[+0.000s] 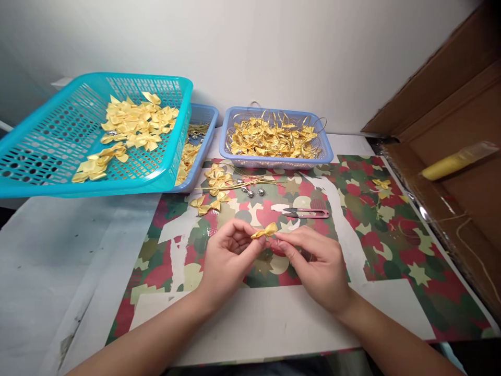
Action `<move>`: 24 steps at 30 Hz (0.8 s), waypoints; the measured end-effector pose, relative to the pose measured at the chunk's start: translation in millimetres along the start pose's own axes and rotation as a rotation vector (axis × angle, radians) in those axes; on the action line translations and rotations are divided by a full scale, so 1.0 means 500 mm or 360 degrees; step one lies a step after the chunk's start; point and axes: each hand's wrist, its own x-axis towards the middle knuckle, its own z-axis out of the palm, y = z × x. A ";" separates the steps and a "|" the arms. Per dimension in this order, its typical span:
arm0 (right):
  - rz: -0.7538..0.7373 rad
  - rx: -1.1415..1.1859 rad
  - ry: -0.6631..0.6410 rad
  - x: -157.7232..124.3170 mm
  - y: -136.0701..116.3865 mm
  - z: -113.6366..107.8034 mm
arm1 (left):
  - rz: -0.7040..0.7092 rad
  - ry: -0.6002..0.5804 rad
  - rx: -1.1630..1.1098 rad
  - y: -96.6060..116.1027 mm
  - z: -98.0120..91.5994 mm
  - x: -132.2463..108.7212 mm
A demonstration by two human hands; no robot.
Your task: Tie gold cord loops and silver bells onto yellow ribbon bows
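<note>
My left hand (pixel 228 256) and my right hand (pixel 316 266) meet over the middle of the table. Together they pinch a small gold ribbon bow (pixel 264 231) between their fingertips, the fingers of both hands curled. Under them lies a sheet of red, green and cream patterned paper (pixel 391 250). A few loose gold bows (pixel 214 189), thin gold wires (pixel 238 184) and small silver bells (pixel 250 192) lie just beyond my hands. Pink thread snips (pixel 307 212) rest on the paper to the right of them.
A teal basket (pixel 50 156) with gold bows sits tilted at the left, over a blue basket (pixel 203 137). Another blue basket (pixel 276 156) of bows with gold loops stands at the back centre. A cardboard box (pixel 457 156) holding a yellow tube (pixel 450 163) is at the right. One bow (pixel 382 183) lies apart.
</note>
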 end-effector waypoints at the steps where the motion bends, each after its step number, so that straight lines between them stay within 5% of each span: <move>1: 0.0010 0.0019 0.0017 0.000 0.000 -0.001 | -0.0059 -0.0002 -0.0047 0.002 0.001 0.000; 12: 0.0595 0.0157 0.0045 0.000 -0.011 -0.010 | -0.0084 0.0019 -0.0049 0.005 0.003 0.001; 24: 0.0126 -0.0083 -0.0405 0.003 -0.011 -0.019 | 0.0727 -0.0146 0.0395 -0.010 -0.008 -0.003</move>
